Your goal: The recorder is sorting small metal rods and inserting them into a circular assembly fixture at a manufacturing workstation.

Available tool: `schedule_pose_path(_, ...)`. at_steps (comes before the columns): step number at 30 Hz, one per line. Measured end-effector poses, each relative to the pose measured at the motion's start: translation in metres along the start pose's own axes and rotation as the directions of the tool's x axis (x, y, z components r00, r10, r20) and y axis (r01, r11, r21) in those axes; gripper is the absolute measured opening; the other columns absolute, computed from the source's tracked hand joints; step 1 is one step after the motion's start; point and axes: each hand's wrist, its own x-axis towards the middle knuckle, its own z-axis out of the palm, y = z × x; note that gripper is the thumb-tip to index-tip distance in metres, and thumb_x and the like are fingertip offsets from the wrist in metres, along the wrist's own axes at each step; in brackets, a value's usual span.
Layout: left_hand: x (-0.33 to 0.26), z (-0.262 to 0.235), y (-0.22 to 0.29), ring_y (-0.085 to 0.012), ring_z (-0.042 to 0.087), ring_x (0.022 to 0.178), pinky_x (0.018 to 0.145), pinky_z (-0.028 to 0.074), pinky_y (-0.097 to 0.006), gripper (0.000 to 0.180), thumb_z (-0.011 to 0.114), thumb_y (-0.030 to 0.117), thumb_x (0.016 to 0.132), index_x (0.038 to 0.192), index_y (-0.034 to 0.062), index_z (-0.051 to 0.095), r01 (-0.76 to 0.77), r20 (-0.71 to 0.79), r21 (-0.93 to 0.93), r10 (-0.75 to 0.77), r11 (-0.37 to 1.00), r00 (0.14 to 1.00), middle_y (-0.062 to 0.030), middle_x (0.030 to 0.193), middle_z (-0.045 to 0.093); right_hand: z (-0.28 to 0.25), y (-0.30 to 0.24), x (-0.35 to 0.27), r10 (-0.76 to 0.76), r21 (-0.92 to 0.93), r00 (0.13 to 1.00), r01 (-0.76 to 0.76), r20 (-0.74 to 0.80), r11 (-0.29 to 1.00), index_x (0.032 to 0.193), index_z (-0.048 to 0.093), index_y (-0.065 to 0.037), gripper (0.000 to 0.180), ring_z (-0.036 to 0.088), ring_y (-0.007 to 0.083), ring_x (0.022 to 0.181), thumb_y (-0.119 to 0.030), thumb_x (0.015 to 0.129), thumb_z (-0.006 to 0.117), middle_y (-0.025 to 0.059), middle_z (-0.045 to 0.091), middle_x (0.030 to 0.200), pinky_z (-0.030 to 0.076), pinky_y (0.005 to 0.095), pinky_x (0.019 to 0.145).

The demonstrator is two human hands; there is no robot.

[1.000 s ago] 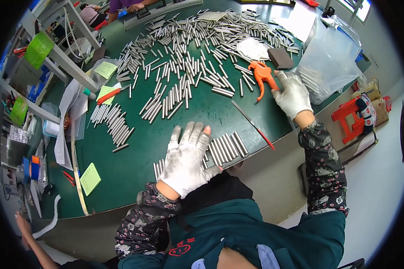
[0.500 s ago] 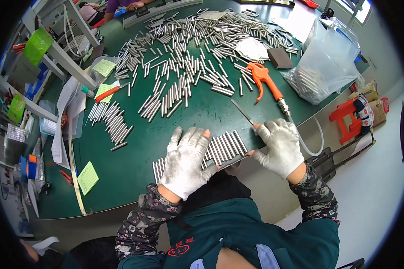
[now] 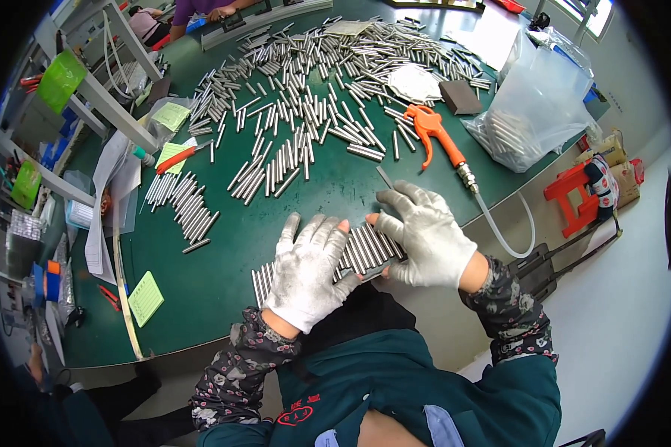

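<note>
A row of short, shiny metal pins (image 3: 361,249) lies side by side along the table's near edge. My left hand (image 3: 304,276), in a white fingerless-tipped glove, rests flat over the row's left part, fingers stretched forward and thumb at the near side. Over the right end of the row is my right hand (image 3: 431,238), gloved likewise; its forefinger and thumb close on the pins from the far and near sides. A flat metal strip (image 3: 384,177) pokes out beyond the right fingers, its other part hidden.
Many loose pins (image 3: 306,112) cover the far table. An orange air gun (image 3: 438,138) with a hose lies right, near a bag (image 3: 533,112) of pins. Leftward are another pin group (image 3: 194,212), an orange-handled tool (image 3: 175,159) and a note pad (image 3: 146,298). Another person's hand (image 3: 221,13) shows far off.
My right hand has moved left from beside the row onto its right end, now covering pins and most of the metal strip. My left hand stays in place.
</note>
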Motion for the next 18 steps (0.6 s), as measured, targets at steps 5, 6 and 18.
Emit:
schedule_pose_path(5, -0.001, 0.000, 0.000, -0.0283, 0.045, 0.116, 0.104, 0.024, -0.048, 0.069, 0.071, 0.033, 0.063, 0.120, 0.0002, 0.048, 0.005, 0.009, 0.002, -0.005, 1.000, 1.000, -0.0139, 0.118, 0.052, -0.002, 0.008, 0.019, -0.027, -0.040, 0.991, 0.033, 0.128, 0.999, 0.109, 0.058, -0.006, 0.058, 0.035, 0.0370, 0.123, -0.029, 0.057, 0.067, 0.0174, 0.049, 0.120, 0.028, 0.0482, 0.100)
schedule_pose_path(6, -0.001, 0.001, 0.000, -0.0282, 0.045, 0.116, 0.104, 0.024, -0.048, 0.069, 0.071, 0.033, 0.063, 0.120, 0.0002, 0.048, 0.004, 0.012, 0.003, -0.004, 1.000, 1.000, -0.0139, 0.118, 0.052, -0.002, 0.008, 0.021, -0.034, -0.067, 0.988, 0.044, 0.152, 0.997, 0.107, 0.058, -0.005, 0.057, 0.036, 0.0365, 0.122, -0.030, 0.057, 0.067, 0.0169, 0.050, 0.119, 0.029, 0.0481, 0.100)
schedule_pose_path(18, -0.002, -0.006, -0.008, -0.0207, 0.057, 0.096, 0.080, 0.047, -0.031, 0.048, 0.070, 0.015, 0.073, 0.115, 0.0014, 0.052, 0.122, -0.157, -0.546, -0.244, 0.829, 0.957, -0.0113, 0.108, 0.058, -0.013, 0.003, 0.024, -0.130, 0.140, 0.982, 0.149, -0.136, 0.979, 0.102, 0.056, -0.005, 0.052, 0.040, 0.0353, 0.118, -0.026, 0.055, 0.067, 0.0146, 0.050, 0.115, 0.032, 0.0451, 0.097)
